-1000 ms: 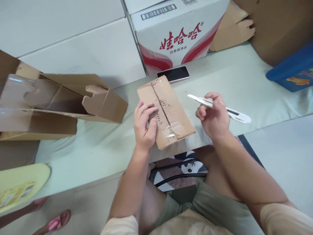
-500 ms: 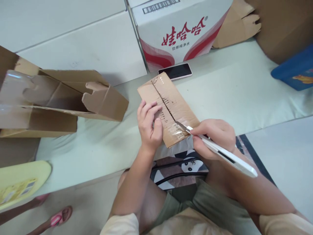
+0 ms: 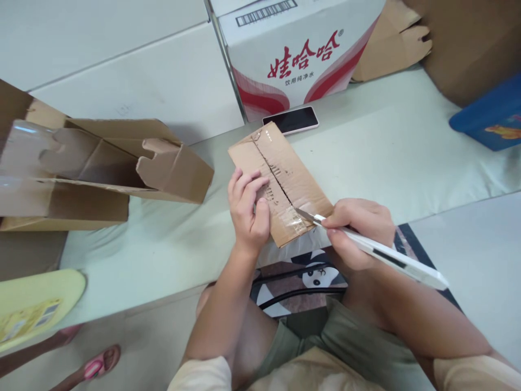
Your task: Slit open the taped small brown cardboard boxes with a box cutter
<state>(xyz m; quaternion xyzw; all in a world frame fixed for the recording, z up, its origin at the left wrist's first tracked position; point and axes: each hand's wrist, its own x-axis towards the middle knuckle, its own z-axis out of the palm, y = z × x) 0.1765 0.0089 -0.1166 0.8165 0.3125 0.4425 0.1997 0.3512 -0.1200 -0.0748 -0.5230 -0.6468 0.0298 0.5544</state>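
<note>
A flat brown cardboard box [image 3: 301, 176] lies aslant on the pale green bench cover, with a dark slit along its middle seam and clear tape at its near end. My left hand [image 3: 249, 209] rests on the box's left side, fingers spread and lightly bent over its top. In my right hand [image 3: 360, 231] is a white utility knife [image 3: 391, 258], gripped with its handle pointing down to the right. The blade tip touches the box at the near end of the slit, beside the tape.
An open cardboard carton [image 3: 179, 168] stands at left, near a yellow-green container [image 3: 40, 298]. Behind the box lie a phone [image 3: 291, 120] and a white-and-red printed carton [image 3: 301, 60]. A blue object [image 3: 484, 119] sits at right. Another person's sandalled foot [image 3: 101, 364] shows lower left.
My right hand and the knife have shifted slightly right and down, the blade tip moving a little along the seam toward the taped end. My left hand stays on the box.
</note>
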